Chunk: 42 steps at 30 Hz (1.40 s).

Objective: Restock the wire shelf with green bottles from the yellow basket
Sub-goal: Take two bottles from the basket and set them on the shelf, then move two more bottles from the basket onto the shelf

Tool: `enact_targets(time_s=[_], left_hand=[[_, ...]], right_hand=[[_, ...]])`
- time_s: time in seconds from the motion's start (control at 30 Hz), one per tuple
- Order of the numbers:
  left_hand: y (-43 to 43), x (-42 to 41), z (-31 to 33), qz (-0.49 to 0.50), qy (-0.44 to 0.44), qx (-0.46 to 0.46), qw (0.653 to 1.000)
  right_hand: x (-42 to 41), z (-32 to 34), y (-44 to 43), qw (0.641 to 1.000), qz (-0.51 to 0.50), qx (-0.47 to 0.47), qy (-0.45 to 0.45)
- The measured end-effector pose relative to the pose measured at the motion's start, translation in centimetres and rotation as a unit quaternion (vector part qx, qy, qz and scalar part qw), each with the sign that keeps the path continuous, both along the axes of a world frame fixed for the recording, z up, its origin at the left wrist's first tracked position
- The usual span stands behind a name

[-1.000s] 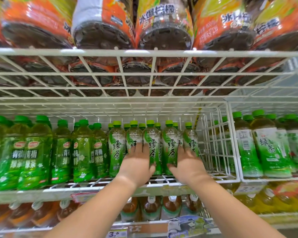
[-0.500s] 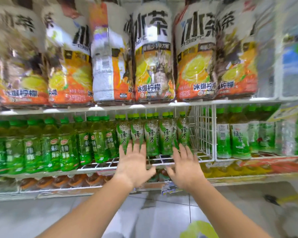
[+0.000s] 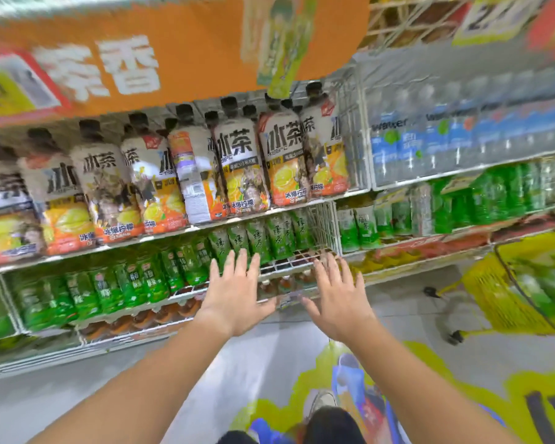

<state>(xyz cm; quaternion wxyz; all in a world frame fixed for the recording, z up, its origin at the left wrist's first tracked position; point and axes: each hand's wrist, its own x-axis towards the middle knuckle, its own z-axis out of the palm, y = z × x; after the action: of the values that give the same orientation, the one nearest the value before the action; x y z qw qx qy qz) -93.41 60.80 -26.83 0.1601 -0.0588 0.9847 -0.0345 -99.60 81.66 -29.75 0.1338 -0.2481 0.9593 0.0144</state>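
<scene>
Left hand [image 3: 234,293] and right hand [image 3: 337,299] hover before the wire shelf [image 3: 285,267], fingers spread wide, holding nothing. Green bottles [image 3: 260,240] stand at its back — its front wires bare. Right of the shelf, the yellow basket [image 3: 494,299] seems to hold more — grip each mid-body, set upright.

White-coated wire shelf [image 3: 297,263], glossy bottles [image 3: 260,240]

1. Site type: retail shop, drinks aisle.
2. Ahead of the left grip [image 3: 234,293] and right grip [image 3: 337,299]: wire shelf [image 3: 289,267] tiers stocked with rows of identical green bottles [image 3: 260,238].
3. Above both grips: orange promotional banner [image 3: 189,52].
4. Right of the right grip: wheeled yellow basket [image 3: 494,299].
</scene>
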Motion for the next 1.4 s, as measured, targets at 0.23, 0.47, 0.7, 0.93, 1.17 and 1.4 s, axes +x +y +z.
enact_targets(time_s=[0.23, 0.47, 0.7, 0.93, 1.17, 1.4], left_hand=[[2.8, 3.8, 6.7, -0.102, 0.016, 0.032, 0.994], [8.2, 6.3, 10.1, -0.224, 0.041, 0.031, 0.973], [17.1, 7.8, 12.6, -0.316, 0.057, 0.043, 0.946], [29.7, 7.9, 14.0, -0.375, 0.077, 0.025, 0.923], [44.9, 7.3, 15.0, -0.395, 0.101, 0.029, 0.913], [56.4, 5.4, 16.0, -0.424, 0.094, 0.052, 0.899]], right_hand=[[7.6, 6.7, 3.3, 0.995, -0.099, -0.025, 0.008], [15.1, 11.1, 8.3, 0.982, -0.187, -0.009, 0.036], [19.8, 13.7, 16.9, 0.963, -0.259, -0.01, 0.078], [22.3, 16.0, 28.9, 0.946, -0.308, -0.002, 0.098], [23.1, 17.1, 42.7, 0.935, -0.343, 0.022, 0.094], [22.5, 18.5, 53.8, 0.929, -0.345, 0.06, 0.122]])
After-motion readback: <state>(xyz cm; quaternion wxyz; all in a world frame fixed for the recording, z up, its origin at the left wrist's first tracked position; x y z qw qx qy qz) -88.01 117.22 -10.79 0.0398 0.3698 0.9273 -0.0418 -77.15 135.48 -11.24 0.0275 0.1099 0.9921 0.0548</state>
